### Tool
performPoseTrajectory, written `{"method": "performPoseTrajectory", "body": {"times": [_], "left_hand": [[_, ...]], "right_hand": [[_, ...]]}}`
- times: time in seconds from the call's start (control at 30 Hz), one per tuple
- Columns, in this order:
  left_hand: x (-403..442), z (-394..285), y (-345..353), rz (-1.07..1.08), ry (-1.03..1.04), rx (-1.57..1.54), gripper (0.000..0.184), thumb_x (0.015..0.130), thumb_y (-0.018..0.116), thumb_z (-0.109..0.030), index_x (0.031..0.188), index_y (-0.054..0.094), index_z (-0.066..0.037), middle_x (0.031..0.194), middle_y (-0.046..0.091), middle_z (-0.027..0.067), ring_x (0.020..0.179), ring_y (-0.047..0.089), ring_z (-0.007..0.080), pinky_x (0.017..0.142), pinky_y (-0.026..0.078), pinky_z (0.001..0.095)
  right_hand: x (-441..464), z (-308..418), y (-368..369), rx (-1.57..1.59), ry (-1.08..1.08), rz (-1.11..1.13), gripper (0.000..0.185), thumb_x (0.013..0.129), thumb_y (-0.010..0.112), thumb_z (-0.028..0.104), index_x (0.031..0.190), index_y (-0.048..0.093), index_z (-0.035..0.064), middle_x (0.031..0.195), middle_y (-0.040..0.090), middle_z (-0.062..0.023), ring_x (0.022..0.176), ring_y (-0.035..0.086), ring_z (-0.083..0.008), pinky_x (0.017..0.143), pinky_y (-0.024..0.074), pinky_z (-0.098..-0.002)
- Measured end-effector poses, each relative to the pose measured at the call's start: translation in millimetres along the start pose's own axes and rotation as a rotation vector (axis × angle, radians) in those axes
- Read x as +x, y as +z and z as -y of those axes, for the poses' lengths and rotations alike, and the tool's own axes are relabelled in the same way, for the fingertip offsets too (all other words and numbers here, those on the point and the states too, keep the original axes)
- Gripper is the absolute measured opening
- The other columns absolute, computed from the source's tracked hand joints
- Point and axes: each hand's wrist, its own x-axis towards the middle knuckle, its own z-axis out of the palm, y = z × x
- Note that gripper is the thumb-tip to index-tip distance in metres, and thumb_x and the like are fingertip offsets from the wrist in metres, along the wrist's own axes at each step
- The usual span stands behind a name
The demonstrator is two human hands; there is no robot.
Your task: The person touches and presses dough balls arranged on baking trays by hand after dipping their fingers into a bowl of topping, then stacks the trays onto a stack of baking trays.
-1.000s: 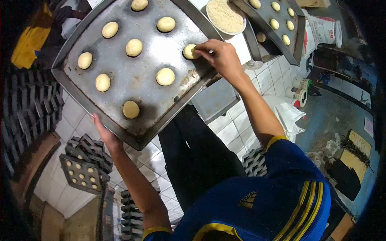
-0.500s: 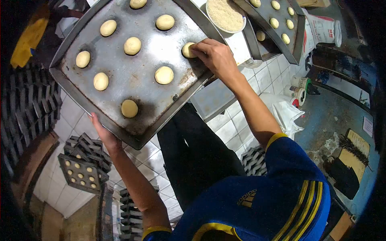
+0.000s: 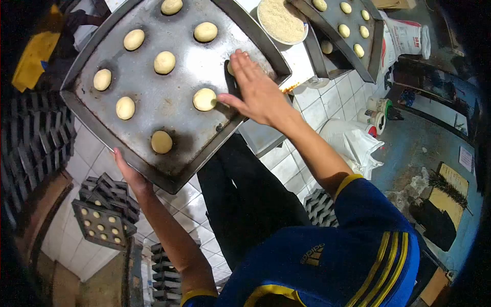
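A dark metal baking tray (image 3: 169, 102) with several round, pale dough balls (image 3: 164, 62) spaced across it fills the upper left of the head view. My left hand (image 3: 132, 174) grips the tray's near left rim; its thumb shows at the edge and the other fingers are hidden underneath. Over the tray's right side my right hand (image 3: 250, 92) is flat, fingers outstretched and thumb spread. Its fingers cover most of one dough ball (image 3: 230, 67). The thumb tip reaches close to another dough ball (image 3: 204, 99); whether it touches I cannot tell.
A white bowl of pale crumbs (image 3: 281, 20) stands beyond the tray's right corner. Next to it lie more trays with dough balls (image 3: 343, 30). Stacked trays (image 3: 102, 220) stand at lower left. A white plastic bag (image 3: 358, 148) and a blue surface (image 3: 404, 158) are on the right.
My right hand has gone from pinching the right-hand dough ball to lying flat over it, fingers straightened. The tray has shifted slightly left, still held by my left hand.
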Motion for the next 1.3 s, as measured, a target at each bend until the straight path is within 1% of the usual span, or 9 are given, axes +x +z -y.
{"method": "performPoseTrajectory", "body": {"times": [0.13,0.2,0.3,0.53,0.7,0.83,1.03,1.17,1.3], "left_hand": [[-1.9,-2.3,1.4,-0.016,0.007,0.028,0.063,0.112,0.045,-0.05,0.161,0.036,-0.011,0.151,0.053,0.0123,0.134,0.056,0.0304,0.114,0.043,0.046],[-1.8,-3.1,3.3,-0.008,0.018,0.042,0.064,0.112,0.045,-0.05,0.161,0.035,-0.011,0.152,0.053,0.0124,0.135,0.055,0.0306,0.115,0.043,0.0463],[-5.7,-6.5,10.2,-0.022,0.019,0.038,0.064,0.112,0.045,-0.05,0.162,0.033,-0.012,0.152,0.053,0.0128,0.136,0.055,0.0306,0.115,0.043,0.0464],[-1.3,-3.5,4.5,0.01,0.049,0.043,0.064,0.112,0.046,-0.047,0.164,0.029,-0.013,0.152,0.051,0.0142,0.136,0.055,0.0307,0.114,0.044,0.0463],[5.7,-2.7,-20.8,0.04,-0.11,0.156,0.049,0.097,0.068,-0.035,0.132,0.06,-0.001,0.119,0.069,0.0123,0.107,0.067,0.0289,0.095,0.053,0.043],[12.5,23.0,-53.9,-0.008,-0.002,0.168,0.032,0.088,0.074,-0.036,0.098,0.066,-0.007,0.099,0.067,0.0084,0.091,0.064,0.0248,0.088,0.052,0.0383],[-74.7,74.0,-166.8,-0.196,0.077,0.067,0.03,0.089,0.069,-0.035,0.104,0.068,-0.009,0.096,0.067,0.0066,0.096,0.065,0.025,0.092,0.052,0.0435],[-166.4,44.1,-157.5,-0.424,-0.027,-0.143,0.041,0.087,0.064,-0.025,0.123,0.065,-0.005,0.098,0.068,0.006,0.091,0.067,0.0233,0.083,0.057,0.041],[-246.9,74.2,-224.6,-0.585,0.025,-0.38,0.05,0.085,0.063,-0.023,0.131,0.061,-0.002,0.103,0.069,0.0082,0.088,0.068,0.0227,0.081,0.059,0.0376]], "right_hand": [[4.4,4.7,13.8,-0.054,0.041,0.054,0.104,0.104,0.046,0.071,0.159,0.029,-0.0158,0.166,0.029,-0.0379,0.16,0.026,-0.0455,0.132,0.0215,-0.0472],[9.5,-1.2,3.1,0.274,0.16,0.17,0.105,0.105,0.045,0.07,0.161,0.023,-0.0156,0.169,0.023,-0.0385,0.162,0.02,-0.0451,0.133,0.0192,-0.0472],[12.0,-7.6,-21.8,0.416,0.237,-0.023,0.103,0.106,0.042,0.069,0.163,0.021,-0.0143,0.171,0.018,-0.0371,0.163,0.016,-0.044,0.133,0.0176,-0.0479],[23.0,-4.1,12.5,0.094,0.15,0.094,0.1,0.107,0.04,0.068,0.164,0.019,-0.0111,0.173,0.018,-0.0331,0.163,0.017,-0.0416,0.133,0.0166,-0.0493],[5.5,-18.7,-49.3,0.572,0.222,-0.318,0.068,0.114,0.041,0.044,0.167,0.029,0.0023,0.174,0.025,-0.0244,0.163,0.022,-0.039,0.133,0.0165,-0.0466],[-16.0,-56.0,-76.1,0.764,0.34,-0.448,0.068,0.115,0.033,0.051,0.161,0.041,0.0021,0.165,0.044,-0.0186,0.153,0.041,-0.0342,0.128,0.0283,-0.0463],[-33.4,-85.2,-133.7,0.729,0.359,-0.533,0.077,0.11,0.036,0.062,0.159,0.044,0.0036,0.157,0.055,-0.0189,0.14,0.056,-0.0366,0.114,0.0476,-0.0477],[-26.5,-122.5,-131.6,0.884,0.374,-0.45,0.077,0.109,0.04,0.063,0.16,0.043,0.0068,0.159,0.052,-0.0239,0.137,0.059,-0.0427,0.116,0.042,-0.051],[38.3,-2.9,-122.3,0.813,0.143,-0.391,0.082,0.108,0.038,0.067,0.152,0.051,-0.0009,0.14,0.064,-0.0246,0.109,0.068,-0.0289,0.093,0.0504,-0.0406]]}}
